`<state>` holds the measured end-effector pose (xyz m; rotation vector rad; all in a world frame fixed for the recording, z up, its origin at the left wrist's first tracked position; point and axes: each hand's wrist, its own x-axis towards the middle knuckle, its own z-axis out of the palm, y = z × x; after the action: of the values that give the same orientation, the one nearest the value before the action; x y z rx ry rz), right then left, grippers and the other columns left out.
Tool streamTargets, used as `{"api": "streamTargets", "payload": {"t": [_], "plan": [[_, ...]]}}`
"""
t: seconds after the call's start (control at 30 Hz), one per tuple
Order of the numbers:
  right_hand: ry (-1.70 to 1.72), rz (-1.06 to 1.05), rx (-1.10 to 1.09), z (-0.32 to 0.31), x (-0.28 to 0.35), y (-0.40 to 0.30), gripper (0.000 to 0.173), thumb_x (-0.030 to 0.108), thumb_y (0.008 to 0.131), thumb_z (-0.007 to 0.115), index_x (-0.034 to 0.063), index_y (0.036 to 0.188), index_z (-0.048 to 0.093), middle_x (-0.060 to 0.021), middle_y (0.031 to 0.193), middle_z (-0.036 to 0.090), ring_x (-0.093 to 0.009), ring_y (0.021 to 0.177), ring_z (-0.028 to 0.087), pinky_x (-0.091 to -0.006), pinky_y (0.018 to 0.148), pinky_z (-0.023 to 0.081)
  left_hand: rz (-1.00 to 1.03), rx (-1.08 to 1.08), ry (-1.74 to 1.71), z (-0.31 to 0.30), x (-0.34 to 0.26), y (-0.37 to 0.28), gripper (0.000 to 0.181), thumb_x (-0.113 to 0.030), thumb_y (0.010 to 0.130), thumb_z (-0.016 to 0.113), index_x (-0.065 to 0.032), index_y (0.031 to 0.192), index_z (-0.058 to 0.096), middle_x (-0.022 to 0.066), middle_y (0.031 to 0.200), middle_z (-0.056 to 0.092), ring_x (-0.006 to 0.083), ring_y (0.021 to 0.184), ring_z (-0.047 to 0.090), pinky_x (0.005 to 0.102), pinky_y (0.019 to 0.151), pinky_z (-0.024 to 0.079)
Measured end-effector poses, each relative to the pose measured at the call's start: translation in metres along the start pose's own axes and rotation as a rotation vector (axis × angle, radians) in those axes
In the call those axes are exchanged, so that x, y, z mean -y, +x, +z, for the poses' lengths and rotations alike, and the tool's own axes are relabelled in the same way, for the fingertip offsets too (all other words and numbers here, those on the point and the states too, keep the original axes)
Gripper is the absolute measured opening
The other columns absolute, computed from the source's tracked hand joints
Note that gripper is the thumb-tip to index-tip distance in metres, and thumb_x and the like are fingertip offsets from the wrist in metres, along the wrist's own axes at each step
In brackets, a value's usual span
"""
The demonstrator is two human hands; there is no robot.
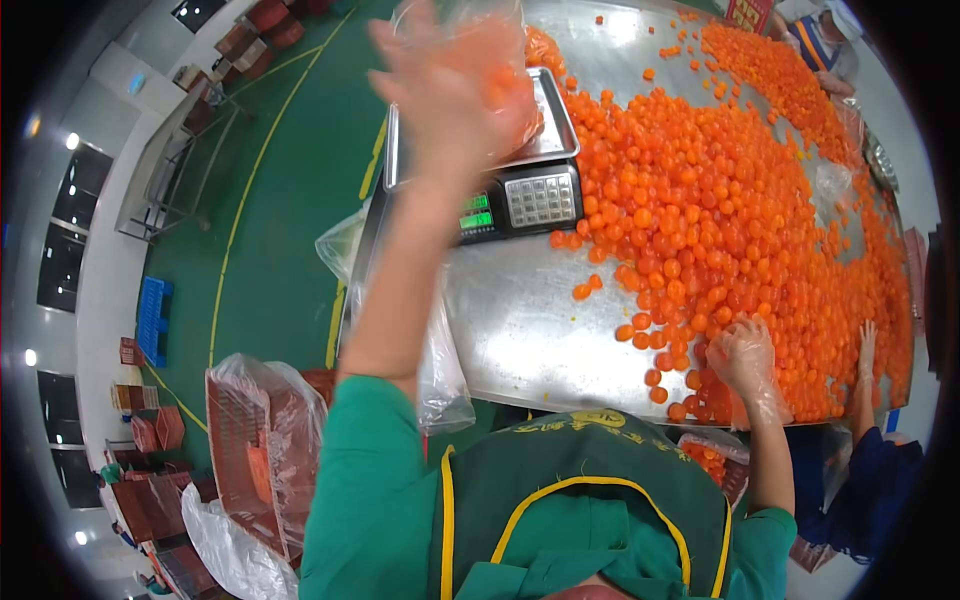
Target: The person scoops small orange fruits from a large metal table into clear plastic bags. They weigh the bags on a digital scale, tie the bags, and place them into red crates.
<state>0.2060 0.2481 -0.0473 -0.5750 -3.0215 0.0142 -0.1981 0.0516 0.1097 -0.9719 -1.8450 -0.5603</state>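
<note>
My left hand [446, 105], blurred and with fingers spread, is over the weighing scale [491, 214]. It is against or just in front of a clear plastic bag [504, 82] of orange balls; whether it grips the bag cannot be made out. The bag is above the scale's metal pan [559, 120], and the green display is lit. My right hand [742, 356], in a clear plastic glove, is curled at the near edge of a big heap of orange balls [690, 187], which look like egg yolks. What lies under its fingers is hidden.
The heap covers much of the steel table [525, 322]. Clear plastic bags [442, 375] hang over its near left corner. A lined red crate [240, 450] stands at lower left. A co-worker's hand [868, 345] reaches in at right; another person [821, 49] is at the far side.
</note>
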Motion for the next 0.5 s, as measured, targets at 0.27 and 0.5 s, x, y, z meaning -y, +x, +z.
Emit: {"api": "streamTargets", "payload": {"t": [0.27, 0.5], "plan": [[0.234, -0.496, -0.25, 0.015, 0.125, 0.073, 0.003, 0.015, 0.078, 0.068, 0.0121, 0.077, 0.069, -0.0034, 0.092, 0.067, -0.026, 0.108, 0.06, -0.0443, 0.097, 0.045, -0.368, 1.005, -0.469, 0.031, 0.153, 0.073, 0.038, -0.041, 0.078, 0.082, -0.0075, 0.076, 0.064, 0.002, 0.064, 0.058, 0.0153, 0.062, 0.062, 0.0307, 0.057, 0.051], [0.409, -0.558, -0.216, 0.022, 0.146, 0.086, 0.011, 0.02, 0.084, 0.063, 0.0157, 0.089, 0.071, -0.0042, 0.104, 0.067, -0.028, 0.12, 0.055, -0.0526, 0.106, 0.038, -0.464, 0.575, -1.009, 0.023, 0.102, 0.077, 0.042, -0.025, 0.085, 0.078, -0.0142, 0.056, 0.05, -0.0056, 0.053, 0.05, 0.0038, 0.046, 0.05, 0.0224, 0.041, 0.03]]}}
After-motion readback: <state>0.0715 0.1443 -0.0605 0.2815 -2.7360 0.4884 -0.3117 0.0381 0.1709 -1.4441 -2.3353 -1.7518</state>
